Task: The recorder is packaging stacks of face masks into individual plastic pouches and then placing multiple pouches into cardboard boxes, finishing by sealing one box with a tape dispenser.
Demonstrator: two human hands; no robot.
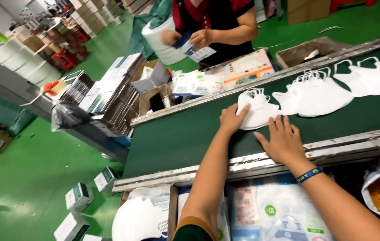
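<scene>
Left hand (232, 118) flat, fingers together, pressing the near-left edge of a small stack of white folded fabric face masks (256, 111). Right hand (282, 141) spread, palm down, just right of it. Both on the dark green conveyor belt (176, 134); more white mask stacks (319, 94) lie farther right. Green factory floor (20, 178) at left.

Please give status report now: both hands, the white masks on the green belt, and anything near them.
Left hand flat on nearest mask stack, no grip. Right hand open on green belt, beside stack. More mask stacks further along; co-worker opposite.
</scene>
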